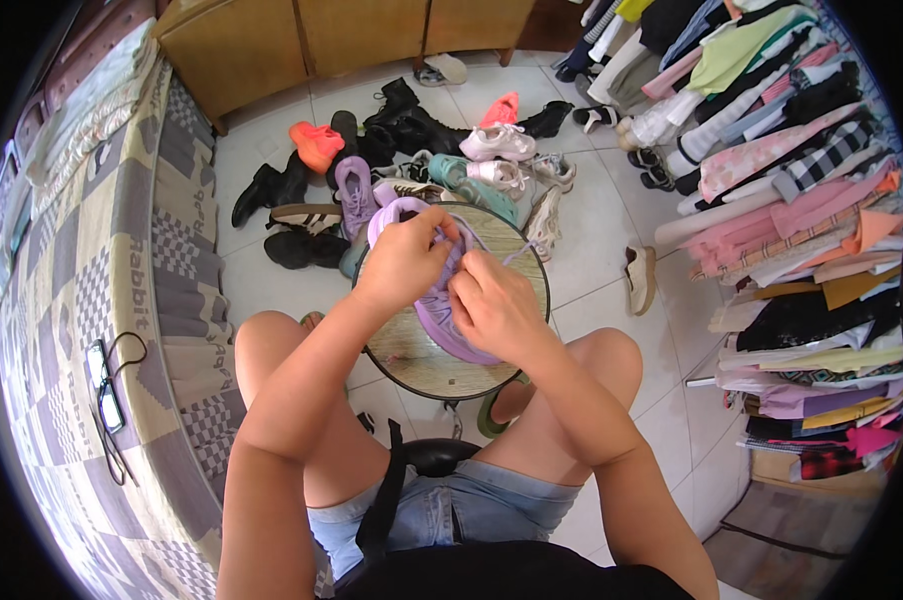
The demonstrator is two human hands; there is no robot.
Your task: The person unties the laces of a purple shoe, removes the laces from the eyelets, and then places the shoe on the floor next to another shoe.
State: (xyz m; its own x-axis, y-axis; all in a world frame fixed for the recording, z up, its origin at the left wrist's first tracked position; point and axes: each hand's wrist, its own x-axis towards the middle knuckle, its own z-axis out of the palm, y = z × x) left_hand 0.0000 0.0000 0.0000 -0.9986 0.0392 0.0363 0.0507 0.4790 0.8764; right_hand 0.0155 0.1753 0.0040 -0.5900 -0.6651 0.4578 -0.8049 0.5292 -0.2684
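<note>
Lilac shoe (pixel 436 320) partly hidden

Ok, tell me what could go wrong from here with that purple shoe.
In this view, the purple shoe reaches the far rim of the round table; a hard tug might knock it off. A loose lace trails beyond the right hand and could tangle. If dropped, it could land among the other shoes.

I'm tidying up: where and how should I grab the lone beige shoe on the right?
Probably grip the beige shoe across its middle, right hand coming from its left: it's long and narrow, floor tiles show there, and clothes are heaped to its right.
</note>
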